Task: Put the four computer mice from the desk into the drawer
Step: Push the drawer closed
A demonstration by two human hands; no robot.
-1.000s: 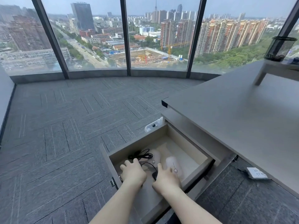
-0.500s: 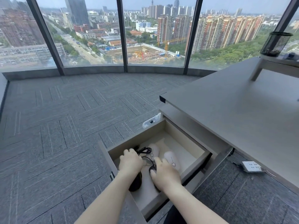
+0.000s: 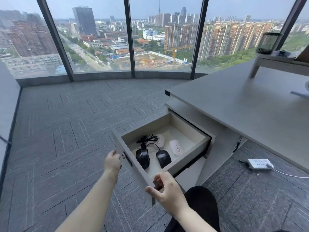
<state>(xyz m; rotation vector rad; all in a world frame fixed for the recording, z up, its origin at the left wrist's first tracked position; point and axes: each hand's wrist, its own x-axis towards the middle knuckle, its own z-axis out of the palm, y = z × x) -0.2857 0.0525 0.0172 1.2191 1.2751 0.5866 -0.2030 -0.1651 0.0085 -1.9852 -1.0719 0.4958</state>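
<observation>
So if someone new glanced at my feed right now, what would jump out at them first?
Probably the open drawer low in the middle, with two black mice side by side at its front and two white mice behind them. Next, the left hand and the right hand on the drawer's front panel.

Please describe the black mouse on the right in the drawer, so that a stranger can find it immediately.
Find the open grey drawer with the pale interior under the grey desk top. Four mice lie inside: two pale ones at the back, two black ones at the front. The wanted black corded mouse lies beside the pale pink mouse; the other black mouse lies nearer the drawer front.
</observation>
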